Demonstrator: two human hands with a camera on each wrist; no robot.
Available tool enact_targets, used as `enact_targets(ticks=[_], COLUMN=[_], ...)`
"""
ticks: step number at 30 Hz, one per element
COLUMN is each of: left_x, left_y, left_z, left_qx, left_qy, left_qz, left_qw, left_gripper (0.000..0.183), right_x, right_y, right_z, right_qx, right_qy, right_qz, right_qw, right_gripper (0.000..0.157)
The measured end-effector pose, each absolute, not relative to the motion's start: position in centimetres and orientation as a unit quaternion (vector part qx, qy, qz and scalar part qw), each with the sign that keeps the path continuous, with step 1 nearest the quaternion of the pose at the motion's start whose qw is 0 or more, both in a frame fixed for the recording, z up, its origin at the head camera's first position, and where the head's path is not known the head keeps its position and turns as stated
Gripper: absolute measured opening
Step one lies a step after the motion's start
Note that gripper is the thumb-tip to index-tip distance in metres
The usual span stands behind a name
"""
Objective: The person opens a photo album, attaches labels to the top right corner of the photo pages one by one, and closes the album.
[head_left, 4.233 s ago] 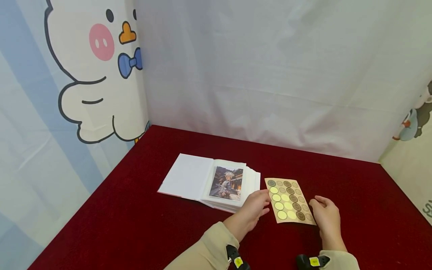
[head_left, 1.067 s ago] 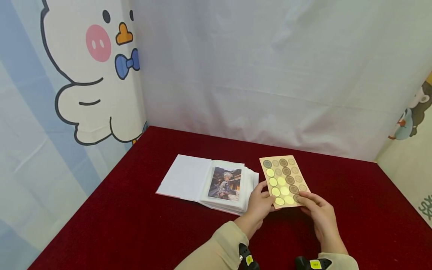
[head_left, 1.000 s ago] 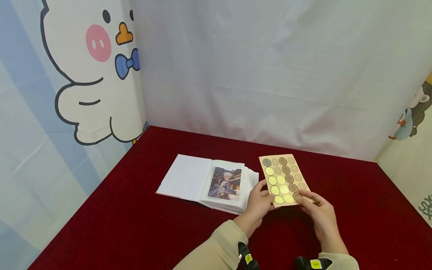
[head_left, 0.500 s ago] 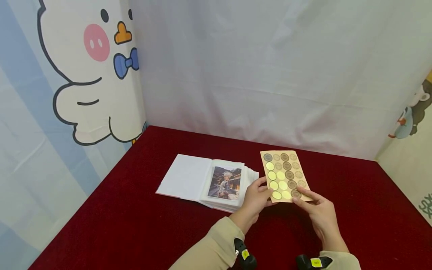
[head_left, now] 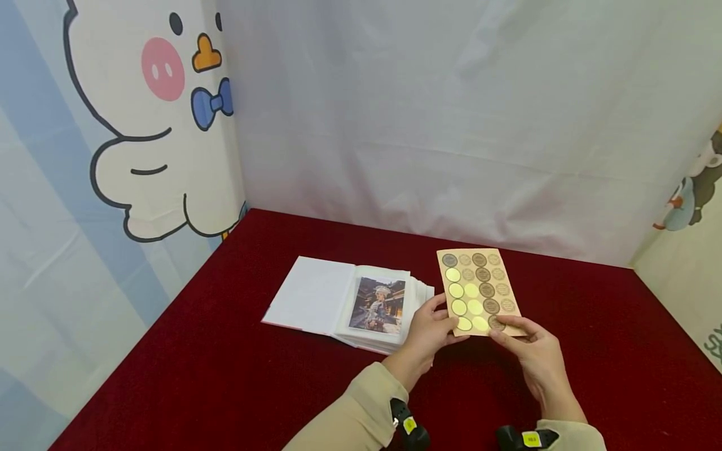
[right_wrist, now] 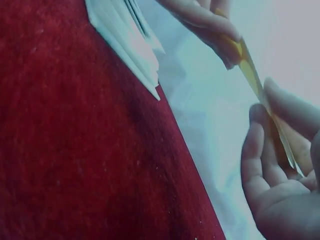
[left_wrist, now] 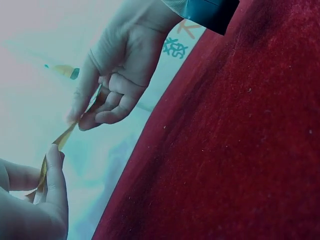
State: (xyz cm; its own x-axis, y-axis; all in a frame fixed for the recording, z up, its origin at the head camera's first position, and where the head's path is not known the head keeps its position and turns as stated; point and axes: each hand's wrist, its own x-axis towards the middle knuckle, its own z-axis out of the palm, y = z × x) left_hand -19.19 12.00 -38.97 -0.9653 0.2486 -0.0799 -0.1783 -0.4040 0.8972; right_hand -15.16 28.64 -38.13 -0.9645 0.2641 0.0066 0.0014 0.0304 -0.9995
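Held the sticker sheet [head_left: 478, 282] above the red tabletop [head_left: 225, 363], pinching its near left corner in the left hand [head_left: 425, 331] and its near right corner in the right hand [head_left: 538, 354]. Had the open photo album [head_left: 329, 294] just to the left, with stacked page edges [head_left: 425, 292] close beside the left hand. Gave broad room on the red tabletop from the right hand out to the right edge, from the album out to the left edge, and along the near side in front of the album.

The left hand [head_left: 423, 333] and right hand [head_left: 538, 355] both pinch.
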Motion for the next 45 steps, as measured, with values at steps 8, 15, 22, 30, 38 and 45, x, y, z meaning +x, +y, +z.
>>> enact_targets(ticks=[8,15,22,30,38,45], left_x=[-19.2,-19.3,-19.4,-19.3,-19.3,-19.3], left_y=[12.0,11.9,11.8,11.8,11.8,11.7], left_z=[-39.1,-39.1,-39.1,-38.9,-39.0,-39.0], left_qx=[0.023,0.031,0.035,0.029,0.038,0.044], left_qy=[0.52,0.507,0.496,0.487,0.478,0.474], left_qz=[0.845,0.852,0.857,0.861,0.865,0.867], left_qw=[0.126,0.13,0.139,0.144,0.145,0.145], left_gripper=[0.042,0.041,0.041,0.042,0.045,0.047], right_x=[-15.2,-15.1,-14.9,-15.0,-15.3,-15.5], right_y=[28.6,28.6,28.8,28.3,27.6,27.1], right_z=[-37.7,-37.9,-37.9,-37.8,-37.5,-37.3], right_qx=[-0.112,-0.039,-0.019,-0.056,-0.106,-0.138], right_qy=[-0.644,-0.582,-0.515,-0.564,-0.654,-0.703], right_qz=[0.755,0.811,0.857,0.824,0.747,0.694], right_qw=[0.059,0.041,0.009,0.021,0.045,0.081], right_gripper=[0.027,0.038,0.035,0.03,0.025,0.018])
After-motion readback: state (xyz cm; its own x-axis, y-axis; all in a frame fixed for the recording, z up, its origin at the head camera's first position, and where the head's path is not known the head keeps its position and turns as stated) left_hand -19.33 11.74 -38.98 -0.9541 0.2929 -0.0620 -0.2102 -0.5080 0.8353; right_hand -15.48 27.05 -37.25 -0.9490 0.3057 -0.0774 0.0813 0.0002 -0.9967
